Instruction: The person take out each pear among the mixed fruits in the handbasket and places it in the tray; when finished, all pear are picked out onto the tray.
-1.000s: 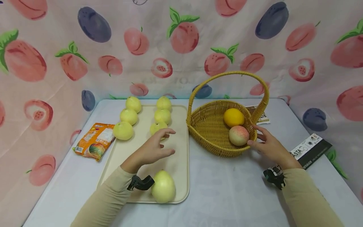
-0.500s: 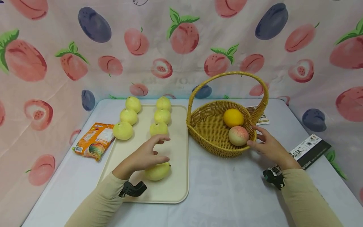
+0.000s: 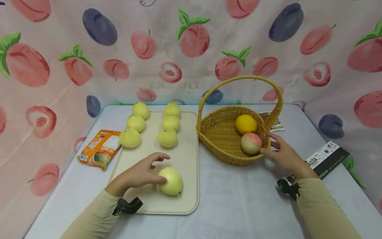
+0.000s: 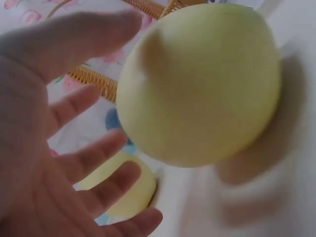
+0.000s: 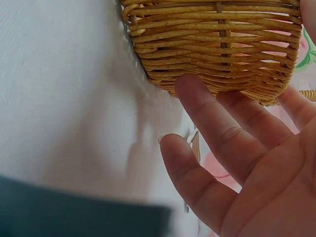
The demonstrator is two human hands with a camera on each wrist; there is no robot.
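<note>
My left hand [image 3: 138, 176] is over the tray [image 3: 191, 199], fingers spread. Its thumb is at the left side of a large pale yellow-green fruit [image 3: 171, 182], rounded with a tapered end. The left wrist view shows that fruit [image 4: 202, 89] beside the fingers, not enclosed by them; whether the thumb touches it cannot be told. My right hand [image 3: 283, 154] rests against the right end of the wicker basket [image 3: 219, 132], whose wall [image 5: 212, 49] its fingertips touch from outside. In the basket lie an orange-yellow fruit [image 3: 246, 124] and a peach [image 3: 251, 143].
Two columns of similar pale fruits stand on the tray's far part, the left column [image 3: 129, 138] along its edge, the other [image 3: 167, 137] further right. An orange snack packet [image 3: 99, 147] lies left, a black-and-white box [image 3: 326, 159] right. The basket's tall handle [image 3: 241, 77] arches upward.
The large pale fruit has turned and shifted up the tray from near the front edge. My left hand has drawn back left and toward me. My right hand stays at the basket.
</note>
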